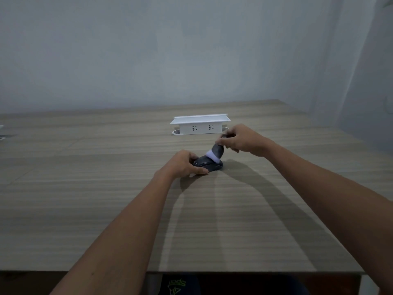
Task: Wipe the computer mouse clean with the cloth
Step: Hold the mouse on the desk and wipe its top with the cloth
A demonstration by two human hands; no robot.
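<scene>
left hand [184, 165] hides mouse [209, 165] side.

My desk [85, 199]: wood-grain laminate in grey-brown, front edge visible at the bottom of view. White pop-up socket box [200, 124] stands raised from the desktop near the far edge, two outlets facing me. Behind it a plain pale grey-blue wall [148, 50], with a corner to a second wall on the right. Dim, cool light; soft shadows on the desk.

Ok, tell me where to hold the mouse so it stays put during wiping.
Grip the mouse by its low flanks, coming from the near left as the left hand does. It lies flat on the table; that leaves its domed top free for the cloth in the right hand.
</scene>
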